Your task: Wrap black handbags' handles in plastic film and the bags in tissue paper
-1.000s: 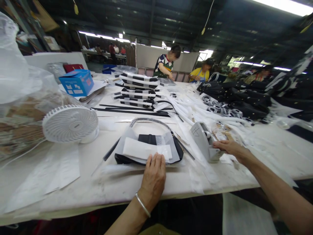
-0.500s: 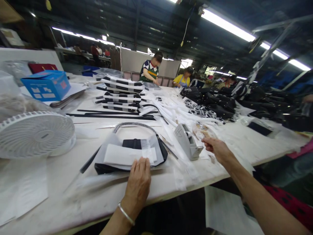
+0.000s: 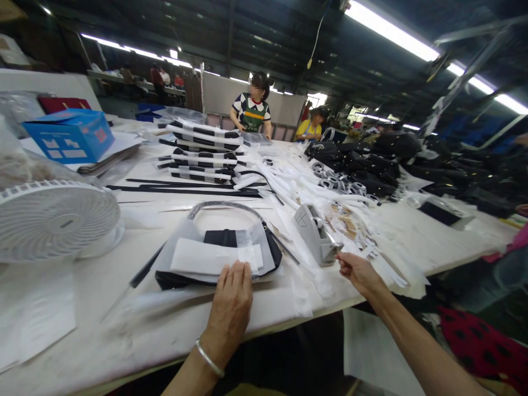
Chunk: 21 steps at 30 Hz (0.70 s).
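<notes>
A black handbag lies flat, its curved handle pointing away from me, partly covered by translucent wrapping. On top rests a folded white sheet, with a strip of clear tape across its right part. My left hand lies over the near edge of the sheet and bag, fingers stretched out and pressing down. To the right stands a grey tape dispenser. At its front end my right hand is closed in a pinch on the adhesive tape, though the tape's end is hardly visible.
A white fan and a blue box stand left. Wrapped black-and-white bundles are stacked behind the bag, beyond black strips. Tape rolls and piled black bags lie right. A co-worker stands across the table.
My right hand has moved left and down to the front of the tape dispenser. My left hand stays on the bag. The co-worker across the table has straightened up.
</notes>
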Tool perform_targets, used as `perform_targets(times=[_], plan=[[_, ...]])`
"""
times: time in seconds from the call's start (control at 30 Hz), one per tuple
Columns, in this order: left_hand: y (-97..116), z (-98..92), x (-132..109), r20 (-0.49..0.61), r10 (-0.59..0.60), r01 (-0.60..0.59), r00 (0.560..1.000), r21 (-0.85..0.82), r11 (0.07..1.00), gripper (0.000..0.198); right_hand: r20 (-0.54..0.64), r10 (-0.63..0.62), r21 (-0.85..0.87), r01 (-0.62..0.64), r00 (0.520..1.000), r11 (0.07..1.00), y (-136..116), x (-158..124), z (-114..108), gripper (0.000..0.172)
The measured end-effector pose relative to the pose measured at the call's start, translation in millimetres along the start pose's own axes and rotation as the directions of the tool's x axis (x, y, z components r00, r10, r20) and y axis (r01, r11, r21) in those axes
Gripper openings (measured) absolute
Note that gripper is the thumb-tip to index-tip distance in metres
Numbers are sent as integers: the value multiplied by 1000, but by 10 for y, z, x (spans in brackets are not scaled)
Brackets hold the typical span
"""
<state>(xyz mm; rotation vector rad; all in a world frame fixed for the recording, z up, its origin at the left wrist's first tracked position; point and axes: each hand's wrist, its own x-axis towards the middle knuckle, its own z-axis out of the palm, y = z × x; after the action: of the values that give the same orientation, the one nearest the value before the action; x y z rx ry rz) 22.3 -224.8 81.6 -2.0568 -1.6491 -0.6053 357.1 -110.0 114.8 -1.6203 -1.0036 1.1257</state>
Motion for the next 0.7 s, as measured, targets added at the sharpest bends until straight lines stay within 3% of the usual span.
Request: perform_targets(times=[0.13, 0.2, 0.27, 0.33, 0.37, 0.47, 0.53, 0.6, 0.7], plan=[[19, -10, -1, 20, -19, 19, 1000, -6, 1000, 43, -13, -36, -247, 32, 999, 968, 16, -41, -175, 27], [26, -26, 1, 36, -18, 18, 999, -12, 1000, 43, 99, -138, -415, 167, 985, 894, -147, -146, -179, 33], [31, -48, 7, 57, -22, 23, 998, -15, 1000, 43, 315, -205, -512, 347, 927, 785, -451, -302, -43, 38], [37, -68, 10, 75, -34, 35, 997, -18, 999, 43, 536, -136, -544, 464, 833, 699, -834, -489, 242, 38], [40, -75, 10, 79, -41, 43, 996, -20, 999, 43, 646, -69, -533, 515, 760, 672, -1025, -583, 427, 36], [50, -82, 4, 75, -59, 61, 995, -25, 998, 43, 868, 116, -459, 692, 483, 557, -1465, -796, 1036, 29], [56, -82, -1, 69, -60, 62, 996, -24, 998, 42, 923, 213, -382, 821, 320, 424, -1612, -854, 1413, 25], [61, -86, -4, 71, -58, 60, 996, -17, 998, 43, 917, 308, -334, 911, 255, 242, -1666, -859, 1734, 21], [66, -93, -6, 80, -58, 59, 995, -8, 998, 44, 868, 429, -246, 967, 250, -64, -1668, -846, 2121, 19]])
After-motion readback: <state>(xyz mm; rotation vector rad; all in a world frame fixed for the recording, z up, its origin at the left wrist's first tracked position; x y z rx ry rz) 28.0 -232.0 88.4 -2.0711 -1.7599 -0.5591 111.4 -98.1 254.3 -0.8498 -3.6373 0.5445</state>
